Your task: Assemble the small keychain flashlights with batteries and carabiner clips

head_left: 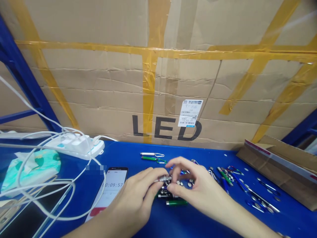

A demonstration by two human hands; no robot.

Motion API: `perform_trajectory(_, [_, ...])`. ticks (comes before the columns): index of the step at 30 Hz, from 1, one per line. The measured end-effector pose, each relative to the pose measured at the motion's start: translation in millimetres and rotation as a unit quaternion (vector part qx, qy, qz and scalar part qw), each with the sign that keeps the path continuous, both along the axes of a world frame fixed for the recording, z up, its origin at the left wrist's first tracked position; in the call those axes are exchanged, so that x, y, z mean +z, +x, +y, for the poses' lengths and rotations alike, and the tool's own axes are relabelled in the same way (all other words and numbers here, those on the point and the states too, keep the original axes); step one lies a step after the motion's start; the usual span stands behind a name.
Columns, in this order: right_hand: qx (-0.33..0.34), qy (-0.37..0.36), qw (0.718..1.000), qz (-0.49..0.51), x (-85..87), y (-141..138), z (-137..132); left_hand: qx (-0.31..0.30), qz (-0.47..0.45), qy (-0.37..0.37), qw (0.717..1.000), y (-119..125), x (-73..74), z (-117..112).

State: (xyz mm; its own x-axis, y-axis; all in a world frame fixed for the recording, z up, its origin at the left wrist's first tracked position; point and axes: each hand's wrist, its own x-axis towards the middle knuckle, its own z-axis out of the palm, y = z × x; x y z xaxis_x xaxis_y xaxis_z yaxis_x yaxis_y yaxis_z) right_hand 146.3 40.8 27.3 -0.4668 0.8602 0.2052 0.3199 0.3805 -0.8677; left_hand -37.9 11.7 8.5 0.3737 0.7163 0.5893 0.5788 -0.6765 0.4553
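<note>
Both hands meet over the blue table [138, 218]. My left hand [135, 195] pinches a small silver keychain flashlight [164, 178] between thumb and fingers. My right hand [195, 185] closes its fingertips on the other end of the same piece. Below the hands lie a green flashlight [176, 202] and a dark one [164, 195]. Two finished flashlights with clips, one silver [151, 154] and one green [153, 159], lie side by side further back.
A phone [111, 190] showing a timer lies left of the hands. White cables, a power strip [76, 145] and a tissue pack [32, 167] fill the left. Loose flashlight parts [247, 188] scatter to the right beside a cardboard box [279, 165]. A large LED carton [158, 82] forms the back.
</note>
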Motion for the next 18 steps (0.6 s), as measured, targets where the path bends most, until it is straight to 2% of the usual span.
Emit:
perform_trajectory(3, [-0.018, 0.205, 0.979, 0.007, 3.7, 2.4, -1.2, -0.027, -0.057, -0.066, 0.996, -1.0, 5.2, -0.5])
perform_trajectory(6, [-0.014, 0.299, 0.954, 0.034, 5.0, 1.7, -4.9, -0.036, -0.075, -0.075, 0.994, -1.3, 7.5, -2.2])
perform_trajectory(10, [-0.023, 0.286, 0.958, 0.017, 6.5, 0.4, -10.1, -0.042, -0.055, -0.072, 0.995, -1.5, 4.3, -3.3])
perform_trajectory(14, [-0.011, 0.259, 0.965, -0.049, 7.1, 1.1, -13.1, -0.053, -0.026, -0.036, 0.998, -2.5, -5.7, -3.7])
perform_trajectory(16, [-0.005, 0.228, 0.970, -0.081, 7.1, 1.1, -14.3, -0.051, 0.002, -0.009, 0.999, -3.4, -10.7, -4.7])
perform_trajectory(18, [-0.003, 0.164, 0.982, -0.094, 6.9, 0.5, -15.1, -0.047, 0.034, 0.026, 0.998, -4.3, -13.8, -6.3])
